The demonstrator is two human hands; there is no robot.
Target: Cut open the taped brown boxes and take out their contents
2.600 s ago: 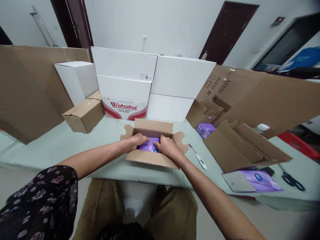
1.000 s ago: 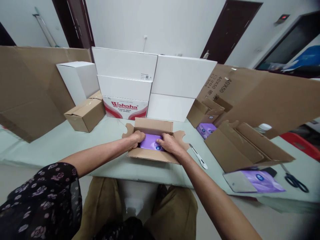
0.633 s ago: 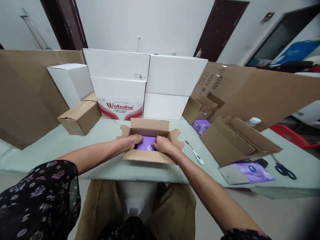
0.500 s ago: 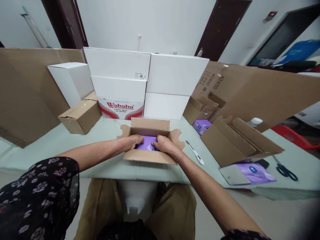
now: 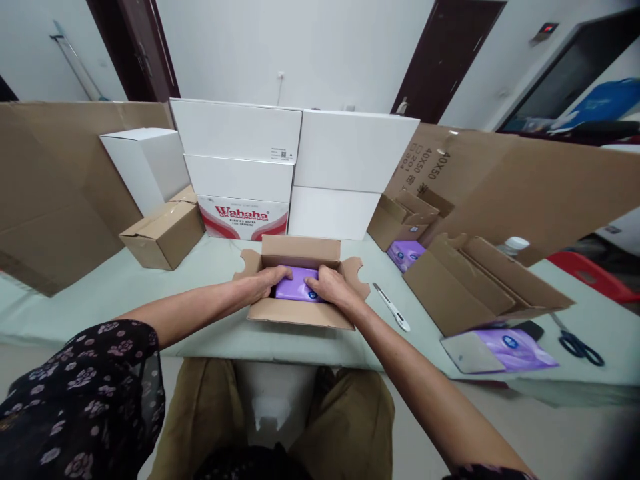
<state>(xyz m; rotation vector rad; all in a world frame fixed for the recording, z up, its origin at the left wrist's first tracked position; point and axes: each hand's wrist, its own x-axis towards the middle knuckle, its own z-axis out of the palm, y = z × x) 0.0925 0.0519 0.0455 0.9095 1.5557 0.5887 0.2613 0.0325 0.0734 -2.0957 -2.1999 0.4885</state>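
An open cardboard box stands in front of me with its flaps folded outward. Inside it is a purple tissue pack. My left hand grips the pack's left end, thumb on top. On the right end, my right hand holds it the same way, thumb pressed on the upper face. The fingers of both hands are partly hidden between the pack and the box walls.
Right of the box lies a white utility knife. Farther right are a larger open carton, a flat purple packet, scissors and another purple pack. A closed carton sits at left; white boxes stand behind.
The purple tissue pack has shifted slightly to the right, and more of its top shows between my hands. Both hands keep their hold on it. The camera view has moved a little.
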